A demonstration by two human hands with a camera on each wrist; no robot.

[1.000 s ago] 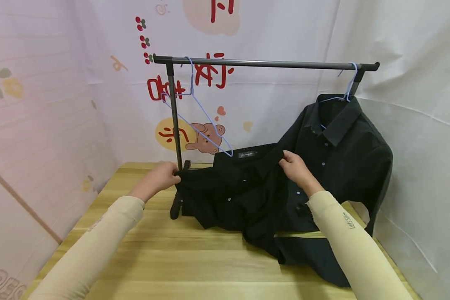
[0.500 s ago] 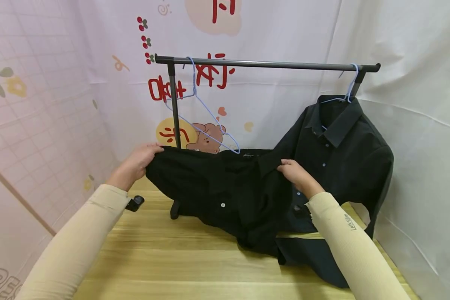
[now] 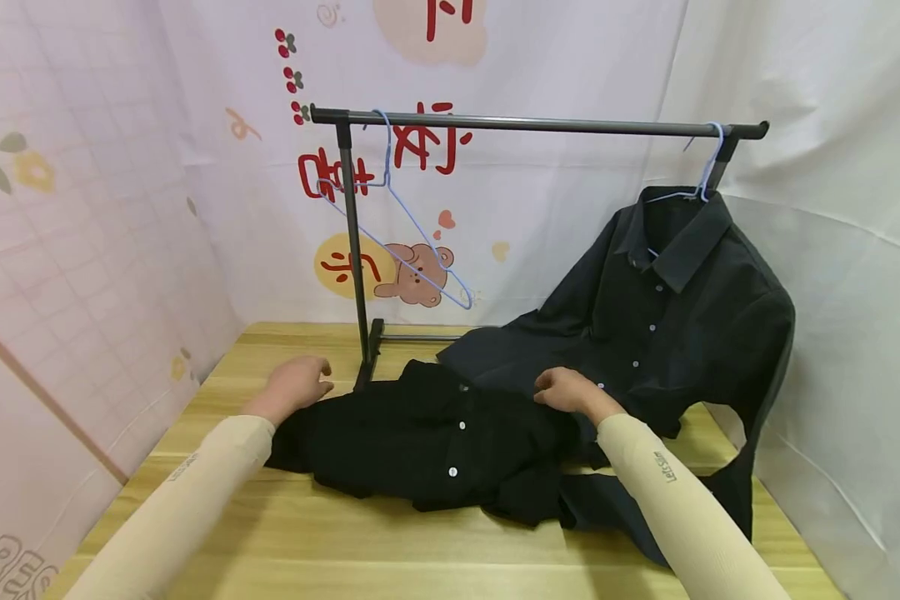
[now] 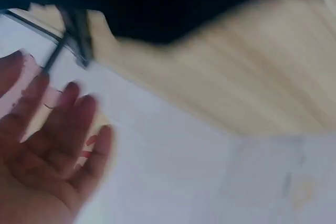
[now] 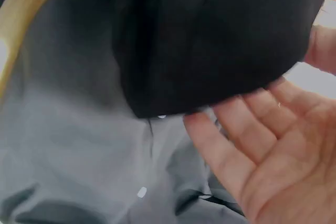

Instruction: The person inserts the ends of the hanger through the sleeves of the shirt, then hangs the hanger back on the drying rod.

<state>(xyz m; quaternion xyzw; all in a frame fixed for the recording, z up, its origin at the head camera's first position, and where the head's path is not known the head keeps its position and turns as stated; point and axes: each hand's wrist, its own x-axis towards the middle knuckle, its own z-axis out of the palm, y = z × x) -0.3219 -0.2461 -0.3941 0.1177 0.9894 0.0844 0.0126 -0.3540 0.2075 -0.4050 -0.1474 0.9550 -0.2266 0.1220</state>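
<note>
Black shirt [image 3: 420,442], cream "LetsSlim" sleeve [image 3: 690,512]

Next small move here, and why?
Probably raise the left hand to the bare blue hanger: its fingers look relaxed and hold nothing, the loose black shirt lies on the table, and another black shirt hangs from the rail.

Black shirts [image 3: 375,442], cream sleeves [image 3: 187,508], white printed backdrop [image 3: 570,50].
The shirts are plain black with white buttons [image 3: 453,472]; the hangers [image 3: 387,158] are light blue, the rack [image 3: 540,124] blackish grey. The table [image 3: 330,542] shows yellow-brown streaked grain. Grey lettering [image 3: 664,467] marks the sleeves. The backdrop bears red characters [image 3: 442,107], a brown bear [image 3: 417,287] and red-and-green cherries [image 3: 288,73].
</note>
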